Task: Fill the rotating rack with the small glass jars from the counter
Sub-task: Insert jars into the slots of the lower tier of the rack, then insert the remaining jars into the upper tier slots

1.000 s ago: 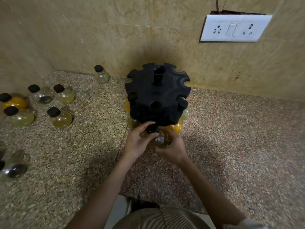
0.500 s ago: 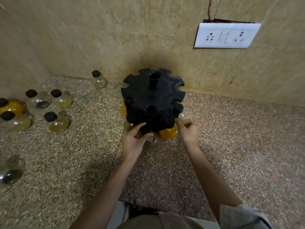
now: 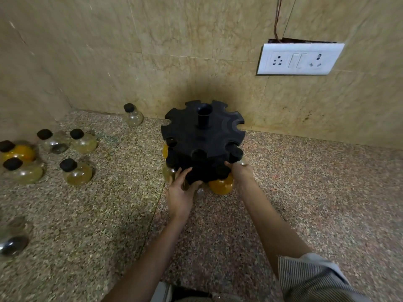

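Observation:
The black rotating rack (image 3: 202,138) stands on the counter against the back wall. Several jars hang in its lower tier, among them an orange jar (image 3: 220,185) at the front and a pale jar (image 3: 168,173) on the left. My left hand (image 3: 181,192) is at the rack's front lower edge, its fingers wrapped round a clear glass jar (image 3: 200,191) that sits in a front slot. My right hand (image 3: 239,171) grips the right side of the lower tier, next to a black-capped jar (image 3: 237,154). The upper tier's slots look empty.
Loose black-capped jars stand on the speckled counter (image 3: 113,214) at the left: one by the wall (image 3: 133,116), a group with an orange one (image 3: 17,151) and a pale one (image 3: 76,172), and one lying at the left edge (image 3: 13,244). A white socket plate (image 3: 298,59) is on the wall.
Both hands held the clear jar at the rack's front; my right hand has let go and moved to the rack's right side. My left hand stays on the jar in the slot.

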